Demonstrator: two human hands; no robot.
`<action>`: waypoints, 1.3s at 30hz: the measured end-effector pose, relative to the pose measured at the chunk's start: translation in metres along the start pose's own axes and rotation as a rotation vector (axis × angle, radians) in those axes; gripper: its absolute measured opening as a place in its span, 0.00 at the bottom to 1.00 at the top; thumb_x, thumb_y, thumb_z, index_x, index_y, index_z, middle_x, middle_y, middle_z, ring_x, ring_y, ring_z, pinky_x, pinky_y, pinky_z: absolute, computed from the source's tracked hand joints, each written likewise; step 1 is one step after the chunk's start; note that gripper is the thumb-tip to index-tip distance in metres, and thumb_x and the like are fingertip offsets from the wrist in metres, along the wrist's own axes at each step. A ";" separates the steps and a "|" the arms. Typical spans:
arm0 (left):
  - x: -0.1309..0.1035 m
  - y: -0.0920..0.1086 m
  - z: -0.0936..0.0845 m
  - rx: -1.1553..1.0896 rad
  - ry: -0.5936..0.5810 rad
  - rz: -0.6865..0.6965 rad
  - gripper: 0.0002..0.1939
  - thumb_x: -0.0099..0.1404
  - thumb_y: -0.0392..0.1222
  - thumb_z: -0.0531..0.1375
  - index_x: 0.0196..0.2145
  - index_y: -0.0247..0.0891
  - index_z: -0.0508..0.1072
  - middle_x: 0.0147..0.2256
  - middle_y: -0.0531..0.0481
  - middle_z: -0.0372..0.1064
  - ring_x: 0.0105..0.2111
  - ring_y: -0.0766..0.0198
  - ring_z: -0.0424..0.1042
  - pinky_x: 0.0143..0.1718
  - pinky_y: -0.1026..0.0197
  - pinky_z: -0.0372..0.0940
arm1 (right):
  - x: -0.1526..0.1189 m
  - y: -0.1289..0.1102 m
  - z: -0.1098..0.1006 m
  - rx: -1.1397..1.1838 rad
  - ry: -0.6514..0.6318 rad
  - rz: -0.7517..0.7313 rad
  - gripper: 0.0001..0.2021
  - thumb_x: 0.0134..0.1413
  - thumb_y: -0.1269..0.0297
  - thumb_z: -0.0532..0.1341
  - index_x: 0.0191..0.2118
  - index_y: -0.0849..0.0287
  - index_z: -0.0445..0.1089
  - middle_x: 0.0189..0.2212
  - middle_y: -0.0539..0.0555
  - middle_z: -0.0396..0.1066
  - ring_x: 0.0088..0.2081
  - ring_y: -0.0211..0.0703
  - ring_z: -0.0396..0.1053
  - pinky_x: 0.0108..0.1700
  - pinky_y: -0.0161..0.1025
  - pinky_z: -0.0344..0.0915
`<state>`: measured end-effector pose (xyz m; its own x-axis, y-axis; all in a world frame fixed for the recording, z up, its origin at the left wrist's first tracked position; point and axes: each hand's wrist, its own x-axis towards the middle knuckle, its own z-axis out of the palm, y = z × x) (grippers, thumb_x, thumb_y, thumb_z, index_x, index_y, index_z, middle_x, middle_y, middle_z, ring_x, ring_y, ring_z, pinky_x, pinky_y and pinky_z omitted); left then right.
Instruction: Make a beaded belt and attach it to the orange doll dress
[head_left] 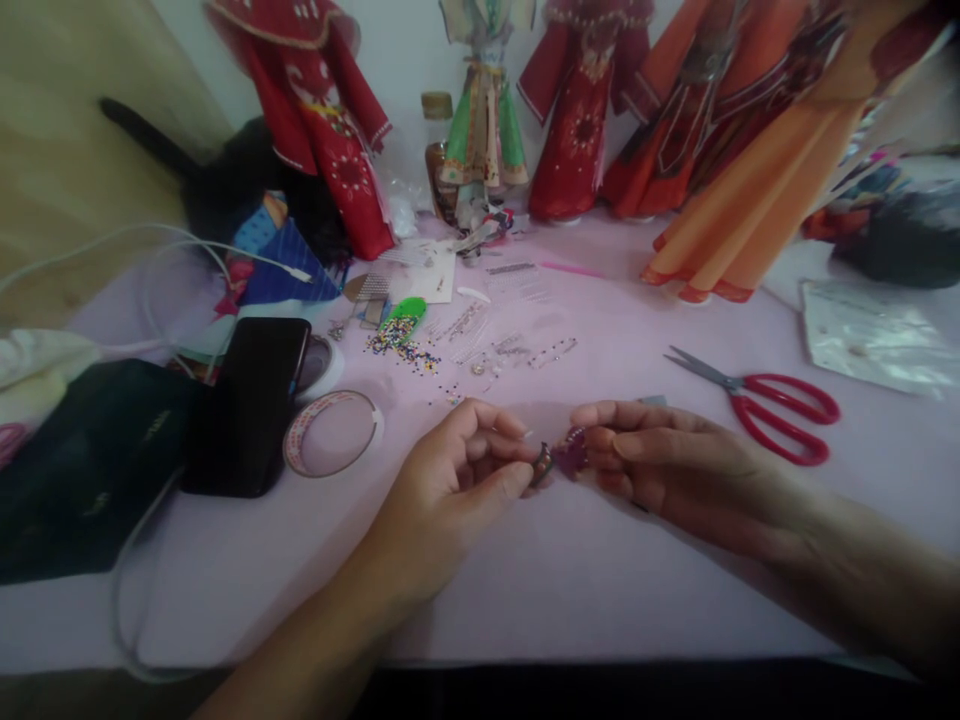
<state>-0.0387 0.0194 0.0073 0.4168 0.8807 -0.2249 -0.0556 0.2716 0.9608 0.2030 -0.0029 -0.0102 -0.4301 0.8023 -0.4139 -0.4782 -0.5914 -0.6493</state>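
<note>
Above the front middle of the pink-covered table (517, 600), my two hands nearly meet. My left hand (469, 465) is closed, thumb and fingers pinching a small dark piece (541, 464) with brownish marks; its kind is too small to tell. Facing it, my right hand (652, 450) is closed on a small purple piece (573, 452) edged with pale beads. The two pieces are side by side, and I cannot tell whether they touch. Just beyond the hands lie colourful loose beads (401, 340), a green scoop (409, 312) and strips of tiny gems (469, 325).
Red-handled scissors (780, 405) lie at right with blades pointing left. A tape roll (332, 433), a black phone (251, 400) and a dark green pouch (97, 460) sit at left, near a white cable (142, 570). Dressed figures (577, 130) and a bottle (437, 150) line the back.
</note>
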 end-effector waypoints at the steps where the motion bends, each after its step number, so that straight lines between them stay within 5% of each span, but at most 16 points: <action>1: 0.000 0.000 0.000 -0.009 -0.002 -0.006 0.08 0.64 0.36 0.65 0.40 0.39 0.71 0.35 0.52 0.79 0.34 0.66 0.79 0.40 0.63 0.71 | 0.000 0.000 0.000 0.006 0.008 -0.003 0.16 0.56 0.69 0.72 0.51 0.55 0.80 0.39 0.51 0.77 0.40 0.34 0.75 0.47 0.30 0.71; 23: 0.000 0.001 0.001 0.017 0.007 0.017 0.05 0.64 0.38 0.67 0.36 0.38 0.73 0.34 0.51 0.78 0.34 0.64 0.78 0.41 0.59 0.73 | -0.001 -0.010 0.006 0.136 -0.072 0.035 0.14 0.50 0.75 0.75 0.42 0.56 0.80 0.35 0.47 0.76 0.36 0.31 0.74 0.44 0.28 0.71; 39: 0.001 0.000 0.000 -0.033 -0.027 0.040 0.04 0.65 0.35 0.67 0.36 0.37 0.75 0.33 0.52 0.80 0.33 0.70 0.77 0.39 0.67 0.72 | -0.002 -0.007 0.003 0.127 -0.182 -0.022 0.05 0.60 0.73 0.70 0.41 0.59 0.79 0.36 0.49 0.75 0.36 0.28 0.74 0.43 0.25 0.71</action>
<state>-0.0389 0.0201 0.0072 0.4383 0.8804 -0.1810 -0.1031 0.2493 0.9629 0.2042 -0.0006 -0.0032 -0.5443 0.7939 -0.2710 -0.5766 -0.5887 -0.5666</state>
